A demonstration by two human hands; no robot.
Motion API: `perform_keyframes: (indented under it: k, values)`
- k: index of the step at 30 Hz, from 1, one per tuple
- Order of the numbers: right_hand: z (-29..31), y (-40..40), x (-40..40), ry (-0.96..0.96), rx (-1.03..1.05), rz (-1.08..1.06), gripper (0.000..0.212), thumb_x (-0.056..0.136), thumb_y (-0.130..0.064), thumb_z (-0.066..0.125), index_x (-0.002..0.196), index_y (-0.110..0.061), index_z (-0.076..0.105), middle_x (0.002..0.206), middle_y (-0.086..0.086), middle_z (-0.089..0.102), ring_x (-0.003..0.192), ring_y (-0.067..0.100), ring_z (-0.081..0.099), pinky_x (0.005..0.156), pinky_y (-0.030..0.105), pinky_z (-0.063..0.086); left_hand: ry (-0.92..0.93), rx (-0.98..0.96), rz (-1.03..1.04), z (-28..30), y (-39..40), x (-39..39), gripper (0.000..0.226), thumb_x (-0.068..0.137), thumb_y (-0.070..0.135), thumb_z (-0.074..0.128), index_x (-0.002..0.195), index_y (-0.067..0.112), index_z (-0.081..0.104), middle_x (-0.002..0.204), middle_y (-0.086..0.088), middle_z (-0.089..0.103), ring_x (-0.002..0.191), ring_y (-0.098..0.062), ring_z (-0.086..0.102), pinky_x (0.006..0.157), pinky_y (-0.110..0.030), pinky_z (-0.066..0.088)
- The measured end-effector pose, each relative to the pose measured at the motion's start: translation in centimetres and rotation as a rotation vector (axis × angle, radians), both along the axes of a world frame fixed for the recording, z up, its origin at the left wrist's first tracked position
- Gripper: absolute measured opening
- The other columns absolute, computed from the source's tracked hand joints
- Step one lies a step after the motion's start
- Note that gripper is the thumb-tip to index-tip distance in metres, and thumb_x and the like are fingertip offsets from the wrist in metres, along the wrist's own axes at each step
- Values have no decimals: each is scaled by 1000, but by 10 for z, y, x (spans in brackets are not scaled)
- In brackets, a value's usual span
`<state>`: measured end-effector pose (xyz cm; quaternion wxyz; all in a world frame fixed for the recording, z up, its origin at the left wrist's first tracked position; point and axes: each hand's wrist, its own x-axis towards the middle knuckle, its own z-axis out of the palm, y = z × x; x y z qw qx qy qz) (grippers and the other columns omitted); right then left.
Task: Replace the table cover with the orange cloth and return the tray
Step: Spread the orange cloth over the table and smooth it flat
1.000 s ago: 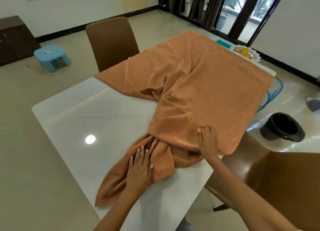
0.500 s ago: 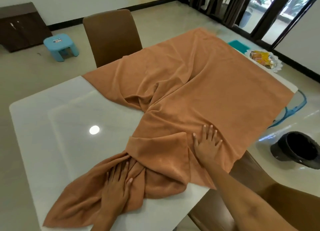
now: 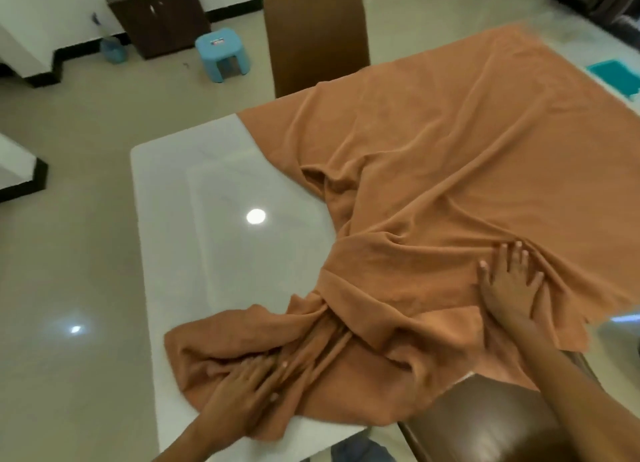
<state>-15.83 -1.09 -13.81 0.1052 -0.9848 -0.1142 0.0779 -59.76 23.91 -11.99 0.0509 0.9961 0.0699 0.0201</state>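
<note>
We're looking down at a white glossy table [image 3: 207, 219]. Its left part is bare, with a ceiling light reflected on it. The orange cloth [image 3: 467, 170] covers the far and right parts of the tabletop, spread mostly flat there with long wrinkles. Toward the near edge it narrows into a twisted bunch, then fans into a crumpled heap at the near left, stopping short of the table's left edge. A flap of it hangs over the near right edge.

Brown chair [image 3: 317, 32] is pushed in at the far side, its backrest just behind the cloth's edge. A second brown chair [image 3: 485, 423] sits at the near right corner, the cloth draping onto its top.

Dark wood cabinet [image 3: 157, 13] stands against the far wall. Blue plastic stool [image 3: 223, 54] is on the floor just right of it, well apart from the table. A teal flat thing [image 3: 614, 75] lies at the right frame edge beside the cloth; we can't tell what it is.

Our right hand [image 3: 507, 288] lies flat on the cloth near the right side, fingers straight and spread, palm down, grasping nothing. Our left hand [image 3: 242, 389] lies palm down on the crumpled heap, fingers extended and pressing into the folds. It's blurred, but we see no curl around the fabric.
</note>
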Motion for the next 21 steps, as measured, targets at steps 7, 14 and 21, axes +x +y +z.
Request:
perform_keyframes:
  k: [7,14,21]
  values:
    - [19,75,-76,-95,144,360,69,94,-49,25,149,-8,17,157,13,13,144,28,14,109,58,14,-26,-53,480,19,60,61,68,77,48,71,135,23,44,144,-17,39,130,-32,37,106,-49,27]
    - [-17,80,-95,-13,35,384,75,92,-58,11,147,-8,23,154,11,24,142,27,23,109,56,23,-87,-201,453,-5,58,53,47,98,37,38,67,13,63,145,-9,43,134,-28,37,104,-48,41]
    - [-16,79,-95,-29,6,372,73,92,-55,16,148,-9,21,155,9,21,143,25,20,111,53,21,-114,-296,555,-17,62,24,43,96,43,38,117,16,62,154,-7,29,133,-19,37,108,-31,32]
